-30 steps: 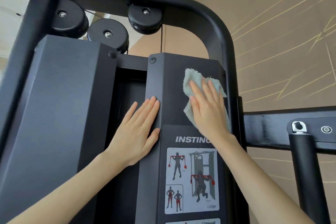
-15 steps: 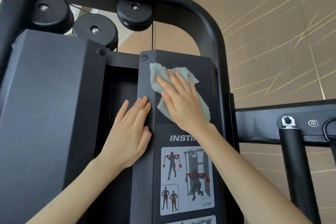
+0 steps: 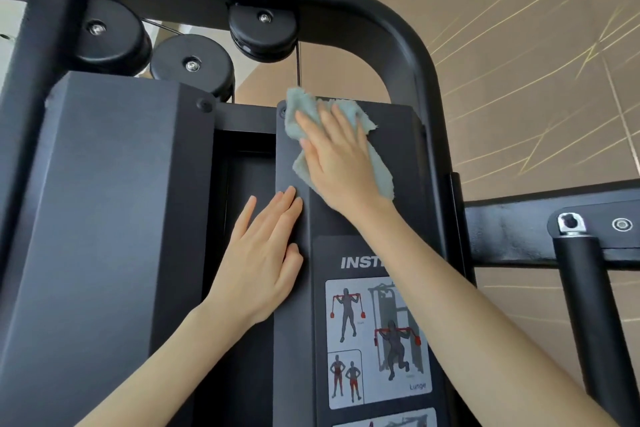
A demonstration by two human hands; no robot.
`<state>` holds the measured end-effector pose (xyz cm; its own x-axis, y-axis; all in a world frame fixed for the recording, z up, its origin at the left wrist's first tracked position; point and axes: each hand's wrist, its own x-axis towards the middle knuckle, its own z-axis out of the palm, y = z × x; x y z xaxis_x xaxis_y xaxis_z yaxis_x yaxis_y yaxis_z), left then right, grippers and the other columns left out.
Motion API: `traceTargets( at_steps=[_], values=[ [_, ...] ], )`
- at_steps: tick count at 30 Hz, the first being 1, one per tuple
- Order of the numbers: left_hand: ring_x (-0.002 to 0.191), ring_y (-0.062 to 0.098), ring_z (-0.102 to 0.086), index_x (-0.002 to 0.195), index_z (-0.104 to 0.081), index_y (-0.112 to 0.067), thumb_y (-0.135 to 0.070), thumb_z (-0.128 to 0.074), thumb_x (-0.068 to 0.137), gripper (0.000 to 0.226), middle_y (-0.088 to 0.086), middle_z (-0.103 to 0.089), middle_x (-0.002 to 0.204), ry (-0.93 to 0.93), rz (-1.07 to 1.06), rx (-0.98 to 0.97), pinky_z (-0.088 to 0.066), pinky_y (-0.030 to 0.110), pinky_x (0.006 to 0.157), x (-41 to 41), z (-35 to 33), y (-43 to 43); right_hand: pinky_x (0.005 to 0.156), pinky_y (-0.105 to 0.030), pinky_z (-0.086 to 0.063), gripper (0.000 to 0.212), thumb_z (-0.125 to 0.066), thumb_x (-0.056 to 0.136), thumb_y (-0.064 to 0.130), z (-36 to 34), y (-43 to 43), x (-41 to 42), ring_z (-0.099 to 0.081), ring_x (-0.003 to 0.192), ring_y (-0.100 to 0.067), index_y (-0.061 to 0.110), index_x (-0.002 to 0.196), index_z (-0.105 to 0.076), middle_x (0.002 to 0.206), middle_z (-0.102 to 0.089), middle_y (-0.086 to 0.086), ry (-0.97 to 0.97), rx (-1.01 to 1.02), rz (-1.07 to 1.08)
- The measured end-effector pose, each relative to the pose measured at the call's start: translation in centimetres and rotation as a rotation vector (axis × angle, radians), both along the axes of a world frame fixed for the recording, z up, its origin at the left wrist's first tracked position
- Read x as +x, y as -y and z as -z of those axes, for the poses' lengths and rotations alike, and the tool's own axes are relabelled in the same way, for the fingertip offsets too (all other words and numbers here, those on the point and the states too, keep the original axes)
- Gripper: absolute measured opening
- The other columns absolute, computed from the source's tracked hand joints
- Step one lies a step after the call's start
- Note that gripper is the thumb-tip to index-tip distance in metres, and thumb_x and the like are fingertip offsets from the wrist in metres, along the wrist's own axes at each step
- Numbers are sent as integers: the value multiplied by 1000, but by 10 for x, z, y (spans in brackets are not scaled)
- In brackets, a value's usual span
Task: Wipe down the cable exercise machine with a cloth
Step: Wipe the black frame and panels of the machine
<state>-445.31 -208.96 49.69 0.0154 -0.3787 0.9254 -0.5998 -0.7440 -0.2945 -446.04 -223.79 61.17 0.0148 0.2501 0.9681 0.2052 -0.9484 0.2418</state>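
Observation:
The black cable exercise machine [image 3: 114,218] fills the view, with a narrow front panel [image 3: 398,156] at centre right. A pale green cloth [image 3: 379,173] lies flat on the top of that panel. My right hand [image 3: 337,159] presses on the cloth with straight, spread fingers, reaching the panel's upper left corner. My left hand [image 3: 263,260] rests flat on the panel's left edge, just below the cloth, fingers straight and together.
Three black pulleys [image 3: 263,31] and a thin cable [image 3: 298,62] sit under the curved top frame [image 3: 398,31]. An exercise instruction sticker [image 3: 377,340] covers the panel's lower part. A horizontal bar with a padded black handle [image 3: 585,291] juts out at right, before a tan wall.
My right hand has slid the cloth up and to the left across the panel, from its right side to its top left corner. My left hand has stayed on the panel edge.

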Motion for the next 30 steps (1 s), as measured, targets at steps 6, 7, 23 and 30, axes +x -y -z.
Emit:
traceTargets(
  at_steps=[6, 7, 23, 30],
  values=[
    [144, 21, -30, 147, -38, -1, -23, -32, 92, 60, 10, -34, 155, -11, -46, 44, -2, 37, 122, -1, 14, -6, 115, -50, -19, 47, -27, 100, 29, 50, 26, -1, -27, 143, -29, 14, 138, -51, 150, -39, -12, -14, -88, -52],
    [144, 21, -30, 148, -37, -1, -23, -33, 92, 60, 10, -33, 156, -10, -57, 56, -3, 37, 122, 0, 16, -7, 116, -50, -17, 47, -25, 101, 30, 52, 36, -2, -26, 143, -29, 16, 140, -48, 151, -38, -12, -20, -58, -49],
    [145, 20, -27, 149, -35, -1, -27, -34, 95, 59, 10, -32, 156, -20, -48, 50, -4, 39, 122, -2, 36, -8, 113, -56, -20, 48, -25, 98, 28, 55, 1, -1, -31, 140, -33, 15, 135, -53, 148, -41, -14, -15, -55, 7],
    [146, 19, -26, 149, -34, -2, -28, -36, 94, 61, 9, -29, 158, -42, -93, 104, -6, 40, 122, -3, 58, -16, 113, -61, -18, 46, -25, 102, 32, 63, 62, -3, -27, 142, -33, 21, 142, -45, 151, -37, -14, -17, 131, 16]
  ],
)
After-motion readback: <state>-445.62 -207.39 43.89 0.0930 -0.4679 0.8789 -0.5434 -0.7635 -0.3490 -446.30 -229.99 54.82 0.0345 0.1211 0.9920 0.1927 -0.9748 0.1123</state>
